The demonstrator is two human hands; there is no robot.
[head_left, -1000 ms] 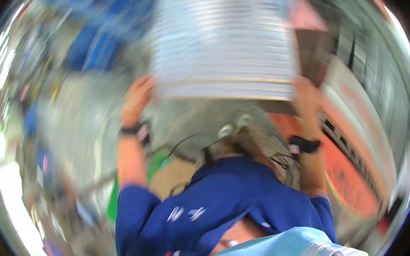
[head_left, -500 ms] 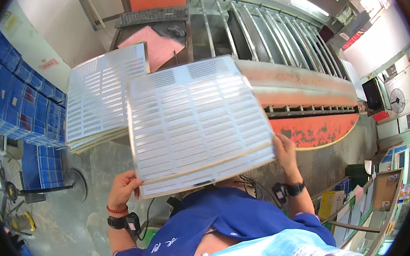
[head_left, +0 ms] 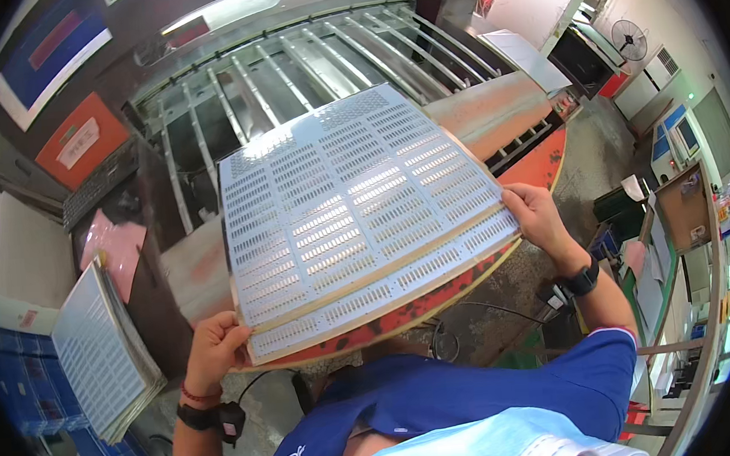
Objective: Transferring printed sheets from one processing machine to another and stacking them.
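Observation:
A pair of overlapping white circuit-board panels (head_left: 354, 203), printed with rows of small pads, is held out in front of me, tilted. The upper panel sits a little farther forward, so the near strip of the lower one (head_left: 395, 281) shows. My left hand (head_left: 218, 349) grips the near left corner, thumb on top. At the near right corner my right hand (head_left: 538, 217) pinches the edge, its thumb also above. The fingers beneath the panels are hidden. Behind the panels lies a machine with parallel metal rails (head_left: 256, 99) and a worn orange-red front edge (head_left: 373, 328).
To the left stands a stack of similar panels (head_left: 105, 351), with a pink sheet (head_left: 118, 247) and a keyboard (head_left: 98, 187) beyond it. Blue crates (head_left: 21, 375) sit at the far left. On the right is a cluttered green bench (head_left: 664, 273). A black cable (head_left: 500, 305) hangs near my right arm.
My view and body have turned right. Both hands have carried the panels from beside the stack to in front of the railed machine, keeping their grip; the stack now appears farther left.

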